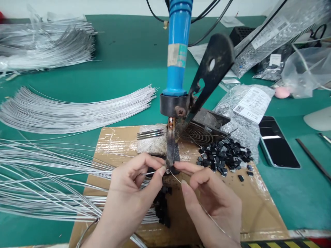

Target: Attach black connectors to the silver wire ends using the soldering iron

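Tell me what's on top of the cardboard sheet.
On the cardboard sheet: small black pieces, white wires, a dark coiled holder, a pale block bearing thin rods. The left hand and right hand cover parts; anything beneath is hidden.

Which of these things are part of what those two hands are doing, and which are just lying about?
Seemingly part of the job:
- left hand and right hand, both at the tip
- blue-handled soldering iron
- fine wire by the right thumb
- pale wires
- small black pieces

Probably just lying about:
- phone
- pink object
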Motion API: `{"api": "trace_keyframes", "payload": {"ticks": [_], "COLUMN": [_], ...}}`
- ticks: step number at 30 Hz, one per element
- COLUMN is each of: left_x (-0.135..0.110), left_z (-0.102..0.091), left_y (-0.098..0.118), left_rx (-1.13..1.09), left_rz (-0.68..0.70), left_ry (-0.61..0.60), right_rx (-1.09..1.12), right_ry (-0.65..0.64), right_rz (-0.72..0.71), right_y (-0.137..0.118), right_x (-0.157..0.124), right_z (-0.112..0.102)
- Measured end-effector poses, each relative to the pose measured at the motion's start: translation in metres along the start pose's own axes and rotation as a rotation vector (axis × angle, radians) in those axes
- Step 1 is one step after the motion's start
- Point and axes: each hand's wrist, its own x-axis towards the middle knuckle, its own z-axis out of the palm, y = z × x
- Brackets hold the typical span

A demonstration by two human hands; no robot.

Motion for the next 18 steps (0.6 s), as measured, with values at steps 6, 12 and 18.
{"api": "trace_keyframes", "payload": {"ticks": [6,12,18], "left_x": [-0.0006,-0.0028,-0.0019], "left_z": [0.0007,-0.0010,0.0003], "left_y": [0.0007,-0.0033,-0.0021], "left_rx": [0.003,0.020,0.056], "left_rz": [0.021,0.059,0.086], "left_ry": [0.007,0.016,0.007], "right_rx": [0.011,0.005,-0.040], "right_ry": [-0.011,0.000,-0.013], "right_rz": [0.007,-0.027,-0.070], "right_y": [-0.0006,0.0012,0.0049], "right_x": [-0.0005,-0.0001,-0.0010], "right_z": [0.0011,0.0014,-0.0005]}}
